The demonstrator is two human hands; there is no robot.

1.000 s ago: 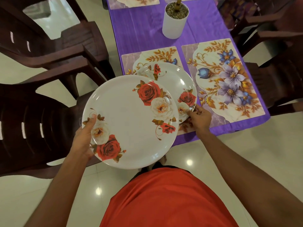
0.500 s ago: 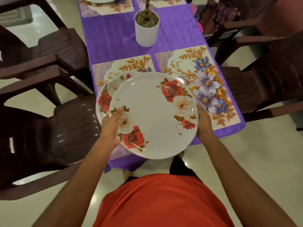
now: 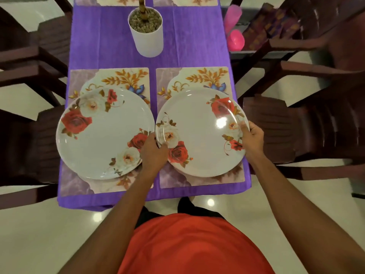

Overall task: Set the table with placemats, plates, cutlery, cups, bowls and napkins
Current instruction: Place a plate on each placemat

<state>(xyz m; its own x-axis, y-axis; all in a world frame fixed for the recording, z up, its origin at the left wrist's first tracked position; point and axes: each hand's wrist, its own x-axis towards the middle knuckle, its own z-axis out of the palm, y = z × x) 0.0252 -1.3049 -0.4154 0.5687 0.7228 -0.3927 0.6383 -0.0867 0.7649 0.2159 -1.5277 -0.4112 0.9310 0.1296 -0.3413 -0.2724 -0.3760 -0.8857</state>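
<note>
1. The table is covered by a purple tablecloth (image 3: 187,36). Two rectangular floral placemats lie side by side at the near end: the left placemat (image 3: 79,80) and the right placemat (image 3: 171,180).
2. The left plate (image 3: 102,139), round and white with red and cream roses, lies flat on the left placemat. Neither hand grips it (the back of one hand is just beside its rim).
3. The right plate (image 3: 199,125), a matching rose print, sits over the right placemat, its rim almost meeting its neighbour's. I cannot tell whether it is fully down.
4. The left hand (image 3: 153,153) curls its fingers round the right plate's left rim. The right hand (image 3: 253,140) pinches the opposite rim, thumb on top.
5. My judgement is that mats and plates at this end are done once both hands let go.
6. No cutlery, bowls or napkins are in view. Two pink tumblers (image 3: 235,40) (probably the cups) wait off the table's right edge.
7. Two far placemats (image 3: 118,0) barely show at the top edge, and what is on them is hidden. A white cylindrical pot (image 3: 147,42) of pebbles stands mid-table.
</note>
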